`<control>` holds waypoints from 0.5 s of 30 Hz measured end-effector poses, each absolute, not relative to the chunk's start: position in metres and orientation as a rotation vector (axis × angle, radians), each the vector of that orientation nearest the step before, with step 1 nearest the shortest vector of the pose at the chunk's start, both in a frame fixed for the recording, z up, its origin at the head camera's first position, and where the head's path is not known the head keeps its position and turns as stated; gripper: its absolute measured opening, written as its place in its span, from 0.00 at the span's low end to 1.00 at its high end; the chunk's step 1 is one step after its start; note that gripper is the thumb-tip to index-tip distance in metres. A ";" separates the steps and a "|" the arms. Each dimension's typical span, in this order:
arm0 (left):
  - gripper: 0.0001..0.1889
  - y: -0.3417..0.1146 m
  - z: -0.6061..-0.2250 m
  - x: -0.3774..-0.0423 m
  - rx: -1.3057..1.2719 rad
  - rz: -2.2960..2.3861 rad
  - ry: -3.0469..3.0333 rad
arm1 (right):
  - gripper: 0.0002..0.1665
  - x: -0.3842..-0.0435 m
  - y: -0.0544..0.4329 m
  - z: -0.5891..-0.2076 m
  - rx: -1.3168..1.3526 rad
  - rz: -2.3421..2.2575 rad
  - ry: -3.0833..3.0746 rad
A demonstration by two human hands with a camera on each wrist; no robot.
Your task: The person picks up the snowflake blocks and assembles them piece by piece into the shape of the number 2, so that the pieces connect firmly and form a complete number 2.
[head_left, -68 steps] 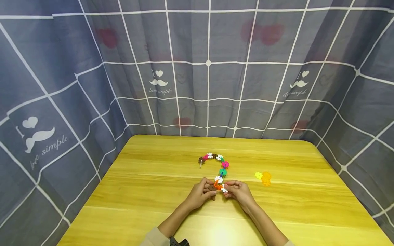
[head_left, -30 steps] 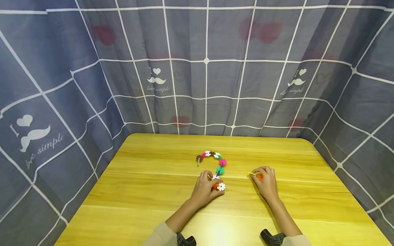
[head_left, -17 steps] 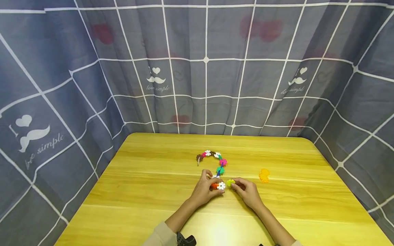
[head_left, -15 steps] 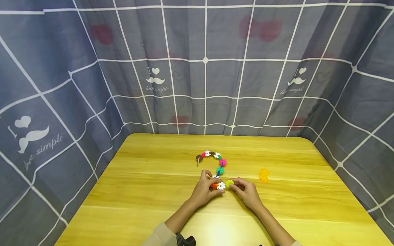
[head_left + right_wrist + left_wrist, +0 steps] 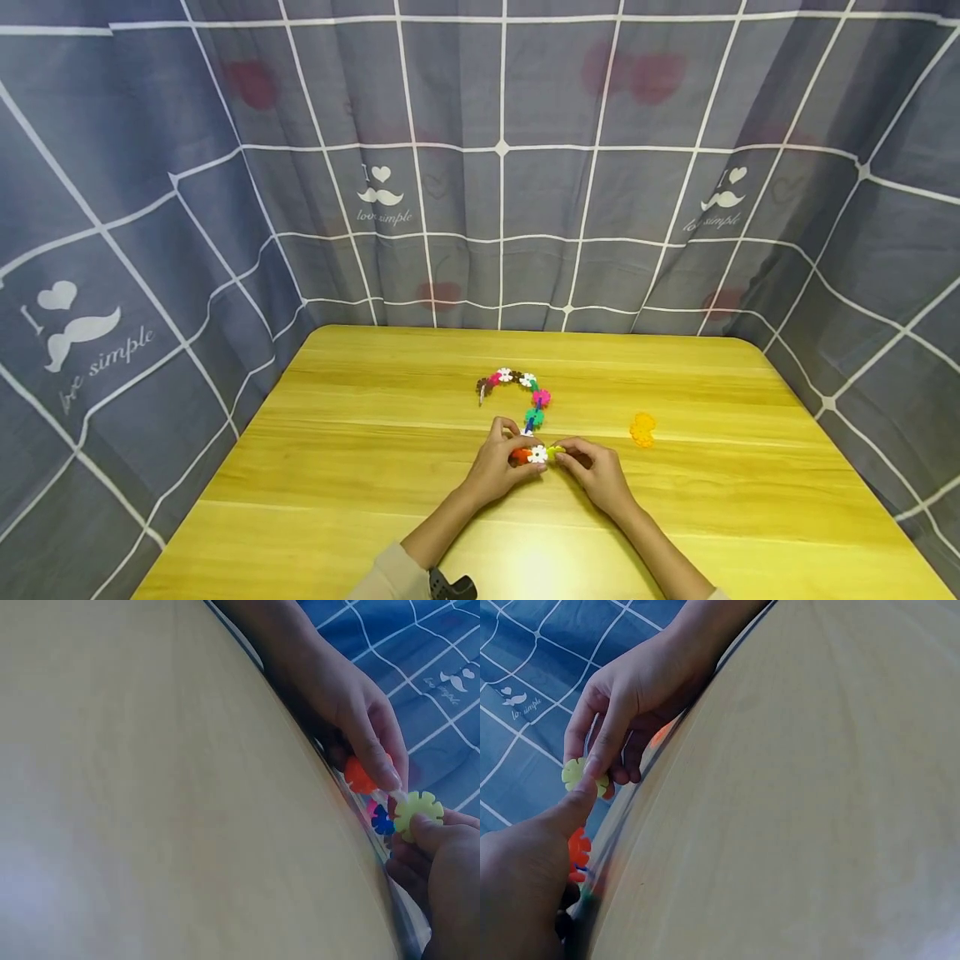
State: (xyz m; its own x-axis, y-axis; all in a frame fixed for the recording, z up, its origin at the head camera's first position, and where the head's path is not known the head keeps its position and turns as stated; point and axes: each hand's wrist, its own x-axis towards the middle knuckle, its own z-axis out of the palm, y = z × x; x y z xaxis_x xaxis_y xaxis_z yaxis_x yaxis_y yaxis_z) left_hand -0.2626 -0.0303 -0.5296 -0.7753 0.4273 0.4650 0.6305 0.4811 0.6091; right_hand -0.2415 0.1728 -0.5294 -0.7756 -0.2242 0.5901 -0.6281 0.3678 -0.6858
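Observation:
A chain of interlocking snowflake discs (image 5: 542,398) in several colours curves across the table. My left hand (image 5: 491,465) pinches its near end, where an orange disc (image 5: 361,776) and a white snowflake disc (image 5: 537,454) show at the fingers. Between thumb and fingertips, my right hand (image 5: 602,479) pinches a yellow-green snowflake disc (image 5: 418,815), its edge against the white disc. Both hands meet there, and the right fingers partly cover the yellow-green disc in the head view. A blue disc (image 5: 382,820) of the chain appears beneath the hands in the right wrist view.
Several loose light-orange snowflake discs (image 5: 642,430) lie together to the right of the hands. The wooden table (image 5: 375,400) ends at a blue-grey checked curtain (image 5: 465,200) behind and at both sides.
My right hand left the chain, picked up the yellow-green disc beside the orange ones and brought it left against the white disc. My left hand shifted its grip on the chain's end.

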 end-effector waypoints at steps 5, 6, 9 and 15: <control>0.18 -0.030 -0.532 -0.261 -0.917 -1.235 -2.483 | 0.10 -0.243 0.171 -0.537 0.738 1.364 -2.227; 0.18 -0.030 -0.532 -0.261 -0.921 -1.242 -2.480 | 0.09 -0.243 0.171 -0.537 0.743 1.365 -2.223; 0.18 -0.031 -0.533 -0.262 -0.942 -1.253 -2.467 | 0.07 -0.243 0.170 -0.536 0.787 1.338 -2.215; 0.18 -0.032 -0.533 -0.265 -1.001 -1.257 -2.430 | 0.07 -0.247 0.170 -0.536 0.884 1.257 -2.169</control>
